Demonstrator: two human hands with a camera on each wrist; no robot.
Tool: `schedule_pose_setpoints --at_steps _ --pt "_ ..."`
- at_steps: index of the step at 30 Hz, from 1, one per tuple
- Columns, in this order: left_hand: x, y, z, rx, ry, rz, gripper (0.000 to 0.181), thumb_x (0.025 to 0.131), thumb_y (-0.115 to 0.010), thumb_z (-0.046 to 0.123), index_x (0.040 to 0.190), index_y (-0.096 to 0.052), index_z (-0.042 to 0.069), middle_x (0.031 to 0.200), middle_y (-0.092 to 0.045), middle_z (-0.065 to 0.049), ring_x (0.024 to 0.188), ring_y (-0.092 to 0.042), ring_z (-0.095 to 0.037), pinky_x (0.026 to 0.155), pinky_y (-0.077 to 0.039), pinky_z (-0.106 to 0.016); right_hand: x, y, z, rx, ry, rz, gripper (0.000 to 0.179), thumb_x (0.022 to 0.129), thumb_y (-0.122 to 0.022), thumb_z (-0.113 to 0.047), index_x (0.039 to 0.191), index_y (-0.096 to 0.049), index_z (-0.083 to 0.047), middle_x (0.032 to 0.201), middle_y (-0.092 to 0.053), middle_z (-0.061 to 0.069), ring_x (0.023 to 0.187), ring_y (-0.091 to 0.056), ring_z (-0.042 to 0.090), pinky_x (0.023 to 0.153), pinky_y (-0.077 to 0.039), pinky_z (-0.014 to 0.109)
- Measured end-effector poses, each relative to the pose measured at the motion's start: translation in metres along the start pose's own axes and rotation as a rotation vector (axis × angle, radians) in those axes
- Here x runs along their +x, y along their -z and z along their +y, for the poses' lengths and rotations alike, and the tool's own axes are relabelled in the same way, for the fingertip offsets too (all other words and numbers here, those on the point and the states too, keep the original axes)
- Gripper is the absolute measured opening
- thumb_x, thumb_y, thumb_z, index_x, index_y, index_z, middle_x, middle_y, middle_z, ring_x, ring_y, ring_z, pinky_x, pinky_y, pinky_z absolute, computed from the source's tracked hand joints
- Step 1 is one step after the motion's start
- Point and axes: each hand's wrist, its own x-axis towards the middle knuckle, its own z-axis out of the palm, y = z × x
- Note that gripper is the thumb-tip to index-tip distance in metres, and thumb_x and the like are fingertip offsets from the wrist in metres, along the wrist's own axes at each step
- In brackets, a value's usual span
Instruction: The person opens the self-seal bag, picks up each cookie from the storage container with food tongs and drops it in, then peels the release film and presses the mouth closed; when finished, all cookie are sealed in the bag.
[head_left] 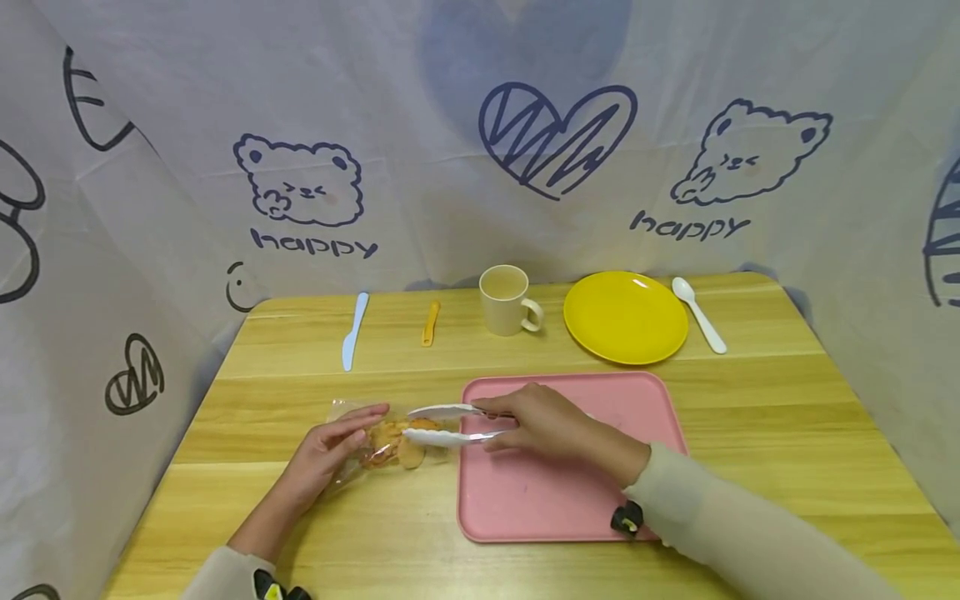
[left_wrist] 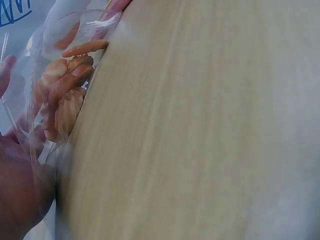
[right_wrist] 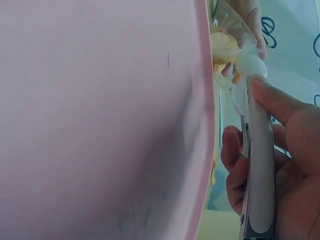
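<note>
My left hand (head_left: 326,457) holds a clear plastic bag (head_left: 341,408) on the table, its fingers and thumb on the near left part of it. Orange and tan food pieces (head_left: 409,452), perhaps snacks or toy food, lie inside; they also show through the bag in the left wrist view (left_wrist: 65,100). With my right hand (head_left: 551,425) I grip a pair of tongs (right_wrist: 261,170) with white tips. The tips point left and stand apart over the bag. Whether they touch a piece cannot be told.
Beneath my right arm lies a pink tray (head_left: 517,508). Along the back are a pale blue knife (head_left: 354,333), a small orange utensil (head_left: 431,325), a cream mug (head_left: 501,304), a yellow plate (head_left: 626,317) and a white spoon (head_left: 701,317). A printed cloth (head_left: 435,217) hangs behind the table.
</note>
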Motion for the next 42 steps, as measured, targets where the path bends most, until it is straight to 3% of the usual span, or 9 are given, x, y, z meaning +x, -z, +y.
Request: schedule_pose_setpoints --at_steps 8,13,19,21,26,30,33,36,42 --pt "0.0 -0.001 0.0 0.017 -0.029 0.03 0.032 0.107 -0.049 0.001 0.134 -0.057 -0.015 0.152 -0.054 -0.015 0.14 -0.047 -0.004 0.112 -0.036 -0.014 0.007 -0.014 -0.008 0.1 -0.012 0.012 0.06 0.091 -0.079 -0.042 0.143 -0.064 -0.016 0.066 -0.04 -0.009 0.061 -0.033 0.005 0.058 -0.032 0.024" --pt "0.0 -0.003 0.002 0.012 -0.046 0.057 0.031 0.108 -0.049 0.0 0.132 -0.056 -0.019 0.151 -0.056 -0.013 0.14 -0.048 -0.004 0.111 -0.038 -0.014 0.006 -0.018 -0.013 0.13 0.008 0.004 0.059 0.091 -0.08 -0.041 0.142 -0.065 -0.016 0.089 -0.072 -0.005 0.067 -0.043 0.006 0.063 -0.039 0.024" --pt "0.0 -0.004 0.002 -0.025 -0.072 0.032 0.03 0.107 -0.048 -0.002 0.132 -0.058 -0.017 0.152 -0.054 -0.017 0.141 -0.048 -0.008 0.112 -0.04 -0.017 0.009 -0.022 -0.018 0.155 -0.004 0.031 0.057 0.091 -0.079 -0.041 0.14 -0.066 -0.014 0.092 -0.073 -0.005 0.068 -0.044 0.007 0.062 -0.038 0.024" --pt "0.001 -0.004 0.003 -0.031 -0.073 0.024 0.03 0.107 -0.048 -0.003 0.132 -0.058 -0.016 0.152 -0.052 -0.019 0.141 -0.048 -0.009 0.113 -0.039 -0.017 0.011 -0.026 -0.02 0.156 -0.017 0.043 0.059 0.092 -0.079 -0.042 0.141 -0.065 -0.014 0.103 -0.076 -0.004 0.071 -0.048 0.008 0.064 -0.041 0.024" --pt "0.002 -0.006 0.005 -0.028 -0.05 0.011 0.03 0.107 -0.05 -0.002 0.133 -0.061 -0.012 0.154 -0.052 -0.015 0.141 -0.047 -0.007 0.111 -0.042 -0.018 0.016 -0.029 -0.03 0.091 -0.032 0.065 0.063 0.092 -0.077 -0.045 0.145 -0.062 -0.016 0.111 -0.077 0.0 0.074 -0.053 0.009 0.069 -0.045 0.026" --pt "0.002 -0.007 0.006 -0.051 -0.036 0.016 0.03 0.107 -0.051 -0.001 0.132 -0.063 -0.01 0.153 -0.054 -0.008 0.14 -0.047 -0.006 0.107 -0.045 -0.018 0.02 -0.03 -0.037 0.048 -0.03 0.073 0.064 0.091 -0.078 -0.045 0.145 -0.062 -0.017 0.075 -0.062 -0.004 0.064 -0.041 0.01 0.059 -0.035 0.026" --pt "0.002 -0.007 0.006 -0.048 -0.028 0.032 0.029 0.106 -0.052 0.0 0.131 -0.064 -0.009 0.152 -0.056 -0.005 0.14 -0.047 -0.005 0.108 -0.044 -0.017 0.021 -0.031 -0.039 0.013 -0.029 0.072 0.064 0.091 -0.078 -0.045 0.146 -0.061 -0.017 0.065 -0.043 -0.008 0.062 -0.039 0.01 0.057 -0.034 0.027" --pt "0.002 -0.008 0.006 -0.035 -0.024 0.044 0.029 0.106 -0.052 0.0 0.131 -0.064 -0.008 0.152 -0.056 -0.007 0.14 -0.047 -0.004 0.109 -0.042 -0.016 0.021 -0.03 -0.04 -0.037 -0.02 0.068 0.064 0.092 -0.076 -0.048 0.146 -0.061 -0.017 0.069 -0.053 -0.011 0.067 -0.049 0.01 0.061 -0.044 0.028" --pt "0.003 -0.008 0.005 -0.031 -0.033 0.054 0.028 0.106 -0.052 -0.001 0.129 -0.066 -0.009 0.152 -0.054 -0.012 0.14 -0.048 -0.006 0.108 -0.043 -0.017 0.019 -0.025 -0.04 -0.089 0.004 0.051 0.064 0.093 -0.074 -0.049 0.147 -0.06 -0.017 0.101 -0.077 0.002 0.08 -0.063 0.012 0.073 -0.055 0.036"
